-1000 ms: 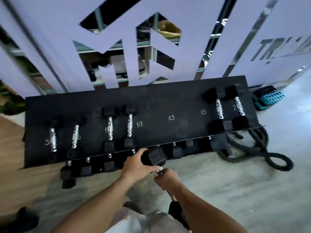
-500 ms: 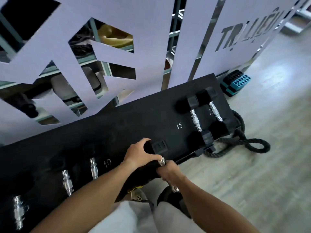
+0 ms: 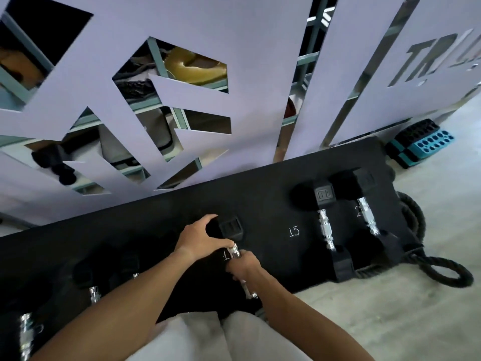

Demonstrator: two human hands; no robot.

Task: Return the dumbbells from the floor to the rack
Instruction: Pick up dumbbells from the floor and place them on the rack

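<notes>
A black hex dumbbell (image 3: 231,228) with a chrome handle lies over the black rack top (image 3: 265,204), near a chalked number partly hidden by my fingers. My left hand (image 3: 201,238) is shut around its far head. My right hand (image 3: 243,264) grips the chrome handle just below. The near head is hidden behind my right wrist. To the right, past a chalked "15", two bigger dumbbells (image 3: 325,220) rest side by side on the rack.
Smaller dumbbells (image 3: 93,287) sit on the rack at the left. A thick black rope (image 3: 429,269) coils on the grey floor off the rack's right end. A teal and black block (image 3: 421,144) lies behind it. A lilac cut-out wall panel (image 3: 234,48) rises behind the rack.
Both hands have carried the dumbbell up from the rack's front edge and onto its top, farther from me. The view has shifted to the right along the rack.
</notes>
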